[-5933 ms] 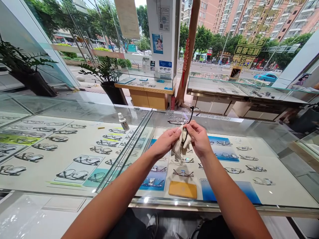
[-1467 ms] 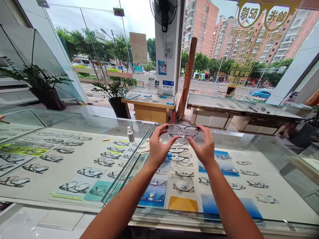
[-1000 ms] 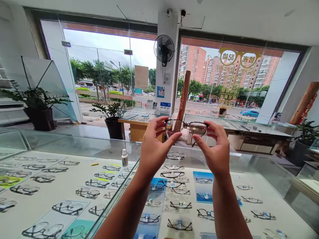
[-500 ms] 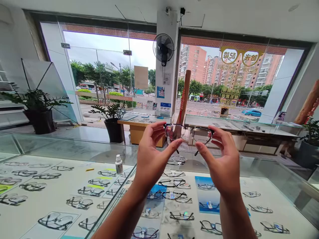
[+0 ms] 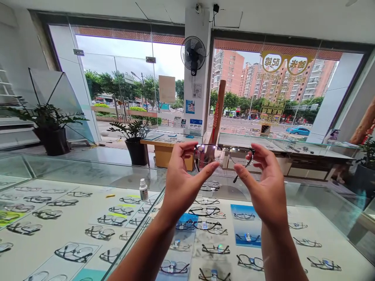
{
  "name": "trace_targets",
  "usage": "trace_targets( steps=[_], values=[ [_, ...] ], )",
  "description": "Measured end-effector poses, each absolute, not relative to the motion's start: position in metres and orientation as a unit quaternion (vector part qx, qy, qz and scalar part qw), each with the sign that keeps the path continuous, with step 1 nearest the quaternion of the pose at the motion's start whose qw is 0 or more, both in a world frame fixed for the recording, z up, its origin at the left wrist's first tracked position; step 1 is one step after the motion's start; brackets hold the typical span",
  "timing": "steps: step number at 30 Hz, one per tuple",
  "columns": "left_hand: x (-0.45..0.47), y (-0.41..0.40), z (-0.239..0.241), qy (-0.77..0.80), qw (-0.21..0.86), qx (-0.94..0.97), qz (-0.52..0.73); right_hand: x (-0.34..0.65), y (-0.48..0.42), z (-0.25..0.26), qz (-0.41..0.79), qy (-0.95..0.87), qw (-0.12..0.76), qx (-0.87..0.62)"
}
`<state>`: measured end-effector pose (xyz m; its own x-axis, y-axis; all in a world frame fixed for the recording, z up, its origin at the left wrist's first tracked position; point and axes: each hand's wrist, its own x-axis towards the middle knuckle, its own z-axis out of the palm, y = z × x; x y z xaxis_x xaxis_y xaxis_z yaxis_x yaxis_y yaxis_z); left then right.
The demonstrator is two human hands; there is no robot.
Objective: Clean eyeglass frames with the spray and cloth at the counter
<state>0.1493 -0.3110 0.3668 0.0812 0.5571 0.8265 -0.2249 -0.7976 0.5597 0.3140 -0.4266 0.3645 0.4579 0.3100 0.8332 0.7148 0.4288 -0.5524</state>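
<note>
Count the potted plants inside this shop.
3: a broad plant at far left, a smaller plant left of the left hand holding the glasses, and a partial plant at the right edge. Others may be hidden.

Optician's shop, glass display cases (image 5: 70, 226), rowed eyeglasses (image 5: 216, 249)

We are holding up a pair of browline-style eyeglasses (image 5: 225, 148), its two ends resting in our left grip (image 5: 184, 175) and right grip (image 5: 265, 183). Dark upper rims are arching over clear, rounded lenses, which are catching light. The pair is hanging nearly level above the glass surface (image 5: 301, 210), one dark temple tip showing below.
</note>
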Motion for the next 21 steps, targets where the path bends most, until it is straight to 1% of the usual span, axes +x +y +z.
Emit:
trace_targets(
  steps=[7,15,21],
  values=[
    [0.1525,-0.3104,0.3672,0.11,0.326,0.671,0.657,0.3129,-0.428,0.3638,-0.148,-0.467,0.72,-0.492],
    [0.1576,-0.3091,0.3676,0.097,0.355,0.672,0.643,0.3137,-0.4309,0.3649,-0.188,-0.461,0.719,-0.485],
    [0.1579,-0.3068,0.366,0.12,0.361,0.68,0.627,0.3122,-0.4303,0.3647,-0.211,-0.467,0.712,-0.481]
  ],
)
